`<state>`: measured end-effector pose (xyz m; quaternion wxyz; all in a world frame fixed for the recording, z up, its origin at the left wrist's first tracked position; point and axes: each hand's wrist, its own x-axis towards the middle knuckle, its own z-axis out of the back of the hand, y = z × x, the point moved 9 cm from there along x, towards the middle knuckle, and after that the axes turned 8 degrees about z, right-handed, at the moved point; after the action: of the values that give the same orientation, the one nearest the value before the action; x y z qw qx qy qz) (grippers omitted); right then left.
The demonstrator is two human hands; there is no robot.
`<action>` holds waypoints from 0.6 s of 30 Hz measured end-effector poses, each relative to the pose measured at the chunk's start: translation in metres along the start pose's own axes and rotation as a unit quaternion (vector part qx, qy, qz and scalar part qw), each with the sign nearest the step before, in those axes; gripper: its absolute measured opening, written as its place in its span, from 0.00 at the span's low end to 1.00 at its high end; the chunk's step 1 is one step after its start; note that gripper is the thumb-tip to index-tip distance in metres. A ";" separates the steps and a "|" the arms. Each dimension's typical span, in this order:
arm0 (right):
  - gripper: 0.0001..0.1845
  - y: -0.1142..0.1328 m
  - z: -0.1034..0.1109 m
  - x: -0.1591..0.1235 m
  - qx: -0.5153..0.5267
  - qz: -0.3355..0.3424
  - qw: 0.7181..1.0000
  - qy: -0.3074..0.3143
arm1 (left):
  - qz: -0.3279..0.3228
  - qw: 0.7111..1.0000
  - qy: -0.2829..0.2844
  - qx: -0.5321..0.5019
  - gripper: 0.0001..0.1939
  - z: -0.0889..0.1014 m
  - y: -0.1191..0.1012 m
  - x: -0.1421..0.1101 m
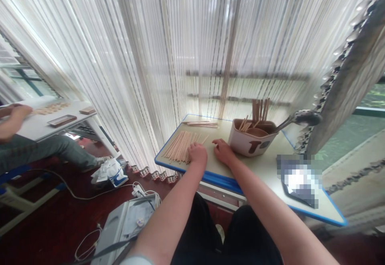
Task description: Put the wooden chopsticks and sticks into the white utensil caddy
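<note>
My left hand rests on the blue-edged table, fingers curled at the near end of a spread of thin wooden sticks. My right hand lies just to its right, fingers bent down on the tabletop beside a white box. That box holds upright wooden sticks and wooden spoons. What either hand holds, if anything, is hidden. A second small bundle of sticks lies at the table's far edge.
A metal spoon sticks out of the box to the right. A blurred flat device lies near the table's right end. String curtains hang behind. Another person sits at a white table on the left. Cables and a grey box lie on the floor.
</note>
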<state>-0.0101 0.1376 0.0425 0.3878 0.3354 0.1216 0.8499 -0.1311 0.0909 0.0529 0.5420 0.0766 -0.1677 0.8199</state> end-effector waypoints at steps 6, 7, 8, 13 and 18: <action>0.17 -0.017 -0.012 0.018 -0.086 -0.097 0.988 0.088 | 0.001 1.000 -0.028 0.000 0.18 0.004 0.000 -0.001; 0.17 -0.019 -0.014 0.025 -0.094 -0.109 0.985 0.100 | -0.001 0.999 -0.033 -0.001 0.18 0.004 0.000 -0.001; 0.18 -0.023 -0.017 0.032 -0.099 -0.121 0.982 0.109 | -0.004 0.999 -0.038 -0.002 0.18 0.005 -0.001 -0.001; 0.25 -0.047 -0.033 0.064 -0.125 -0.204 0.958 0.160 | -0.023 0.999 -0.042 -0.010 0.16 0.006 0.000 -0.002; 0.19 -0.061 -0.040 0.081 -0.126 -0.227 0.947 0.188 | -0.044 0.997 -0.026 -0.051 0.15 0.004 0.009 -0.002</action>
<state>-0.0397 0.2410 0.0226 0.5799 0.0820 0.1574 0.7951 -0.1382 0.0841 0.0546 0.5761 0.0775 -0.2202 0.7833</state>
